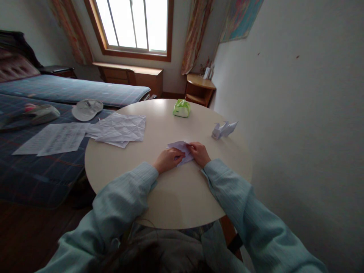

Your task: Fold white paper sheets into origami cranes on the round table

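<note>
A folded sheet of white paper point(179, 145) lies between my hands near the middle of the round table point(176, 201). My left hand point(168, 159) is closed on the paper's left side, with its fingertips on the near part. On the right side, my right hand point(199, 152) pinches the paper's edge, fingers bent over it. The fold lines under my fingers are partly hidden. Further right on the table stands a folded paper figure point(224, 130) with pointed parts sticking up.
Creased paper sheets point(122, 127) lie at the table's left. Printed sheets point(61, 137) reach over onto the plaid bed point(42, 178), where a white cap point(87, 109) also rests. A green tissue pack point(182, 108) sits at the far edge. A wall point(298, 132) borders the right side.
</note>
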Demonstrator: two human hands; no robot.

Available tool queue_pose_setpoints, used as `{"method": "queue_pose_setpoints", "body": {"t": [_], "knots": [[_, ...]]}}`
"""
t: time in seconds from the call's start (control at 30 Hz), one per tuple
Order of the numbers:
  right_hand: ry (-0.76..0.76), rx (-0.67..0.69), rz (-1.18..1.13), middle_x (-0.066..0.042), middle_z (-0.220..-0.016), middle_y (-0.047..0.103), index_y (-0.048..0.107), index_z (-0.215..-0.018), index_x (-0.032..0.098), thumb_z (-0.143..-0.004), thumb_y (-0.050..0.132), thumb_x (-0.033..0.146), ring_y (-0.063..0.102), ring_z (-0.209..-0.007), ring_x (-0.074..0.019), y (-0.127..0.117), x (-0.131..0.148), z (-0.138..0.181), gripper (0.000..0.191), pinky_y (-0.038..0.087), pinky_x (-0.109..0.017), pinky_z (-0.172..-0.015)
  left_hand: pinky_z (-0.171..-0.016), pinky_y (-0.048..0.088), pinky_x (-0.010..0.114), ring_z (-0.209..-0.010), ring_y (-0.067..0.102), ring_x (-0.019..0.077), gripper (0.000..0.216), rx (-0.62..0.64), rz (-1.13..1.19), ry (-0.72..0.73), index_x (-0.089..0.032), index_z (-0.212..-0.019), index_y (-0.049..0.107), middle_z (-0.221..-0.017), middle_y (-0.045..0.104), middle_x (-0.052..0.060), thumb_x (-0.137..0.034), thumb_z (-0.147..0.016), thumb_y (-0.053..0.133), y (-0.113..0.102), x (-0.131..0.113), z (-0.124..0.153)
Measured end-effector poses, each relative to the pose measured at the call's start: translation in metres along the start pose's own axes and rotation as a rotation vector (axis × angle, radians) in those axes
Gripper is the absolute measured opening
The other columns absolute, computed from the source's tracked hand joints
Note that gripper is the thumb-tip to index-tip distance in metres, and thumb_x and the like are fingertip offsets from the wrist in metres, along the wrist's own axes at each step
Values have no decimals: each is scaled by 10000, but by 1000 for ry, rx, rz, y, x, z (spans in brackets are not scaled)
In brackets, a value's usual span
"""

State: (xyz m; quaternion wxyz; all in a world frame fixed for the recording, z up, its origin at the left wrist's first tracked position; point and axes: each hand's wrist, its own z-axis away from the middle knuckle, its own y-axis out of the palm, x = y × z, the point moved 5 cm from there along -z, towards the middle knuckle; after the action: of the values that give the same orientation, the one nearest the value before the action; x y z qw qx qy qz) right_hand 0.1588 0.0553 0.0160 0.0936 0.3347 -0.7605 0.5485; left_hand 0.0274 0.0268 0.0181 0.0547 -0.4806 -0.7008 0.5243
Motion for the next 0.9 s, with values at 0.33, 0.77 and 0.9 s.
{"method": "queue_pose_setpoints", "body": {"t": [0.33, 0.77, 0.9], "knots": [[3, -4, 13, -39, -716, 633, 639, -741, 176, -824, 446, 246, 516, -696, -148, -1, 1, 0, 221, 347, -243, -643, -805, 473, 242, -837, 618, 128, 226, 6, 3, 6, -194, -886, 672, -906, 685, 15, -180, -761, 485, -1, -1, 0], [6, -10, 7, -43, -744, 641, 645, -772, 179, -816, 457, 240, 518, -702, -148, 0, -1, 0, 202, 357, -245, -651, -801, 473, 243, -832, 617, 126, 218, 4, -5, 12, -200, -878, 672, -894, 686, 14, -184, -762, 487, -1, 0, 0], [-13, -4, 5, -40, -745, 643, 645, -775, 183, -821, 446, 239, 520, -703, -146, 1, 0, -1, 211, 359, -243, -654, -798, 473, 243, -833, 617, 130, 221, 11, -4, 5, -193, -883, 671, -899, 685, 18, -179, -762, 487, -2, -1, 0]]}}
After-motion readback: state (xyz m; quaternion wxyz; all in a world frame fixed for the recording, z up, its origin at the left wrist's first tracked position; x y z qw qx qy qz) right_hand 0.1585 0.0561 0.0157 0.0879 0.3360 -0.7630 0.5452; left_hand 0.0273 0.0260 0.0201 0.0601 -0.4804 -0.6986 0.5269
